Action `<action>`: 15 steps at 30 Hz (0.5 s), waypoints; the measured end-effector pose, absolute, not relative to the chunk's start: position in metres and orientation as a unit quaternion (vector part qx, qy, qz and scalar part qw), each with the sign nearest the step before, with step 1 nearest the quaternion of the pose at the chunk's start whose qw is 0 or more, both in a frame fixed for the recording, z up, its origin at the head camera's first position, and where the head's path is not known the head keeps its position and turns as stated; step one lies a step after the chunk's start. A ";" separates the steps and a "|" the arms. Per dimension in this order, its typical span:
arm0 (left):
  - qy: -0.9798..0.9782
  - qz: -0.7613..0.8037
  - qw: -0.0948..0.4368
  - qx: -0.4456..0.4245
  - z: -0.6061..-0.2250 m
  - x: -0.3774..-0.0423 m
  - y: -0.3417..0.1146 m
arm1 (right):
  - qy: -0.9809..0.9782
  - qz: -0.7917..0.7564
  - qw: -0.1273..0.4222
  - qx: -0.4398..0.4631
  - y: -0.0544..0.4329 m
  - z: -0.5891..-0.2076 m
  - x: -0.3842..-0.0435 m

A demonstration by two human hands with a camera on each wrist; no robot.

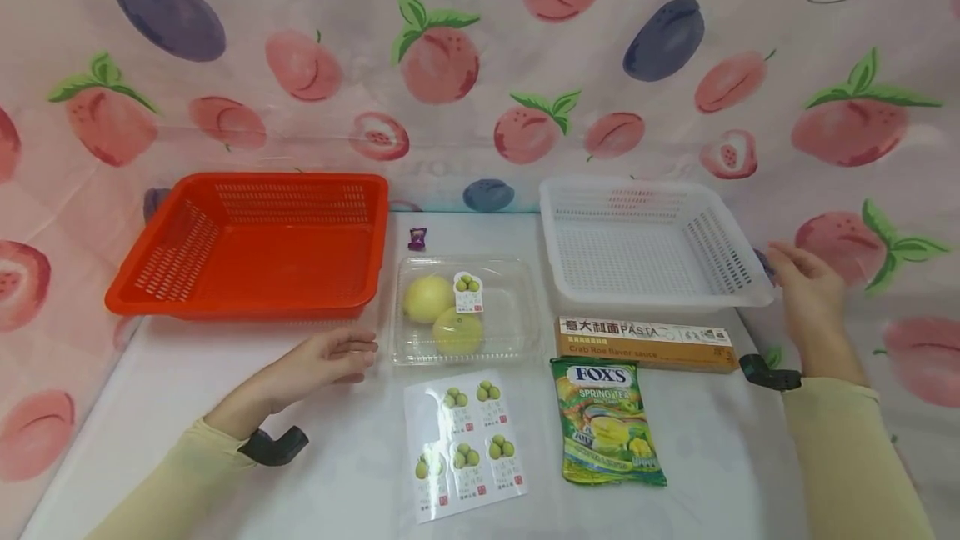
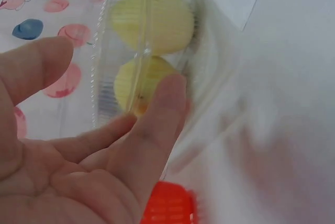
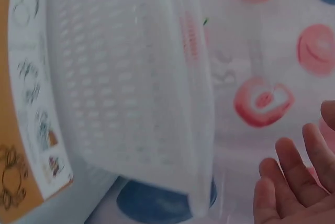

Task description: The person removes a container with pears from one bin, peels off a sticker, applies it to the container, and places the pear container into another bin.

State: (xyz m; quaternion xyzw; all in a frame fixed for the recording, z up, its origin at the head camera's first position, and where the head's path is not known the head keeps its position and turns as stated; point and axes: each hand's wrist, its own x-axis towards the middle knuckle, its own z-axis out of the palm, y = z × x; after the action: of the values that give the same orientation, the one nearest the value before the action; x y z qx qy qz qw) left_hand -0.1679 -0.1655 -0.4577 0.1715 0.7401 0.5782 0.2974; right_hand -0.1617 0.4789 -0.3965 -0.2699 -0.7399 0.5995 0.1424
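Observation:
My left hand (image 1: 318, 367) hovers just left of a clear plastic clamshell box (image 1: 512, 319), fingers loosely extended and holding nothing. Two yellow-green round fruits (image 1: 459, 332) lie inside the box, and a fruit sticker (image 1: 468, 293) is on its lid. In the left wrist view the fingers (image 2: 157, 124) overlap the box, but touching cannot be told. At the far right, my right hand (image 1: 813, 298) is raised beside a white perforated basket (image 1: 656, 300). The right wrist view shows its relaxed fingers (image 3: 293, 166) apart from the basket's rim, with nothing in them.
A red plastic basket (image 1: 300, 265) stands at the back left. A small purple wrapped candy (image 1: 417, 238) lies behind the clamshell. Nearer are a sticker sheet (image 1: 468, 432), a green FOX'S candy bag (image 1: 609, 427) and a pasta box (image 1: 648, 348). A fruit-print cloth (image 1: 450, 140) hangs behind.

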 end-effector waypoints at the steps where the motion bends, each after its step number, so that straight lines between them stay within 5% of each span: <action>1: 0.742 0.577 0.295 0.170 -0.461 -0.168 -0.164 | -0.763 0.567 0.131 -0.282 0.481 -0.398 -0.161; 15: 0.730 0.616 0.284 0.086 -0.480 -0.163 -0.134 | -0.864 0.443 0.032 -0.239 0.509 -0.423 -0.161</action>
State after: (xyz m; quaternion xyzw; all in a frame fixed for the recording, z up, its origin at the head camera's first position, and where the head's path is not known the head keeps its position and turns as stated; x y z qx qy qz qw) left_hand -0.1628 -0.1336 -0.4796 0.0859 0.7297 0.6160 0.2842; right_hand -0.1605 0.5087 -0.4226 -0.2389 -0.8637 0.4425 0.0322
